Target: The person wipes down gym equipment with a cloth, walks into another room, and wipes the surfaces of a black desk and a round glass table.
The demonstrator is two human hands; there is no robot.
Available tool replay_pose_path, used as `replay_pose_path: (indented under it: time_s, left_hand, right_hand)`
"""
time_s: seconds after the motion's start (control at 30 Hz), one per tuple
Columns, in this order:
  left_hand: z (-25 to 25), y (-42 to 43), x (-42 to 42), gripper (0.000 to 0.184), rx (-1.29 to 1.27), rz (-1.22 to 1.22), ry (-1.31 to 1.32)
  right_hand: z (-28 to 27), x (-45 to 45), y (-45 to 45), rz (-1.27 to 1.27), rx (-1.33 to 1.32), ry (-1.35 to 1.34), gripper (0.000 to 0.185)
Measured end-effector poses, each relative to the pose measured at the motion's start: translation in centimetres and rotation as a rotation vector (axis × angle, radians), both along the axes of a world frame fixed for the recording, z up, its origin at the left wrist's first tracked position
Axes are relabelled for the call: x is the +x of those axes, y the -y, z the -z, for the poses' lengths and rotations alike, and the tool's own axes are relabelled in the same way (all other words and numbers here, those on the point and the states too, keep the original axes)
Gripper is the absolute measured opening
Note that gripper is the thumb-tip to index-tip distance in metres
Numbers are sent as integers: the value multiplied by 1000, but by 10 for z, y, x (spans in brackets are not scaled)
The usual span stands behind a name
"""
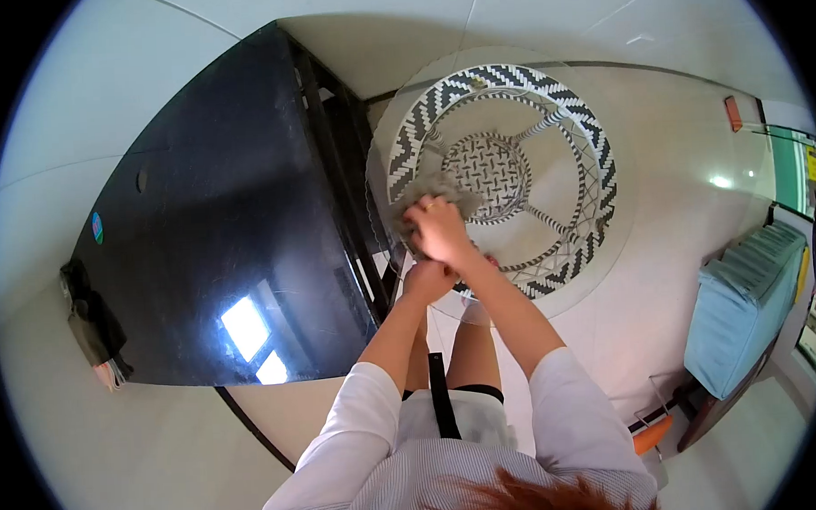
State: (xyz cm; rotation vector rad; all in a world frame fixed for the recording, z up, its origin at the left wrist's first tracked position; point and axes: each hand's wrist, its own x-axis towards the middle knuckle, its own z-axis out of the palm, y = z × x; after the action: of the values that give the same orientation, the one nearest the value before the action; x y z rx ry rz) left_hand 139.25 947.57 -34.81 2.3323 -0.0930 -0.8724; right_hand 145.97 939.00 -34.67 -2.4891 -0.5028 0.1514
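Observation:
A round glass tabletop lies over a woven black-and-white base. My right hand is closed on a grey, fluffy cloth, pressed against the left part of the glass. Close below it, my left hand has its fingers curled at the glass's near-left edge. What that hand holds, if anything, is hidden.
A glossy black table stands at the left, close beside the glass. Dark items hang at its far-left edge. At the right are a light-blue covered box and an orange object.

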Motion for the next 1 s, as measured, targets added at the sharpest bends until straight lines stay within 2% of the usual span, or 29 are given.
replay_pose_path:
  time_s: [0.07,0.13,0.2,0.27,0.3,0.37,0.43,0.53,0.6,0.63,0.67,0.73,0.87,0.97,1.0]
  left_hand:
    - [42,20,23,27,-174,-218,-171]
    - [22,38,60,27,-442,-463,-456]
    - [17,50,81,27,-489,-502,-518]
    - [22,53,91,27,-472,-629,-591]
    - [28,52,93,35,-474,-682,-631]
    - [22,56,99,33,-408,-705,-638]
    - [22,58,101,33,-320,-709,-646]
    - [25,60,96,36,-376,-779,-544]
    - [92,54,75,39,-226,-555,-237]
    - [105,52,69,40,-172,-461,-132]
    - [118,50,63,42,-120,-384,-71]
    - [127,50,56,46,-18,-229,-9]
    - [148,49,46,54,300,137,150]
    - [147,49,51,62,568,405,347]
    - [115,50,66,62,575,400,354]
  right_hand:
    - [5,21,34,181,-20,34,27]
    - [8,38,74,348,-63,84,25]
    - [12,53,113,405,-118,56,27]
    - [15,65,140,688,-94,-38,28]
    - [13,71,142,681,-101,-37,28]
    - [3,84,138,721,-178,-160,30]
    - [5,89,119,565,-107,-1,29]
    - [-13,88,55,178,-120,-40,29]
    - [-6,73,12,-75,-92,13,25]
    - [-14,68,-3,-225,-153,-16,23]
    - [-2,60,-15,-362,-58,37,25]
    - [-4,64,-25,-525,-54,-58,24]
    - [-5,85,-18,-627,27,-83,25]
    - [-5,105,0,-363,44,-39,27]
    - [-6,115,10,-283,67,-59,26]
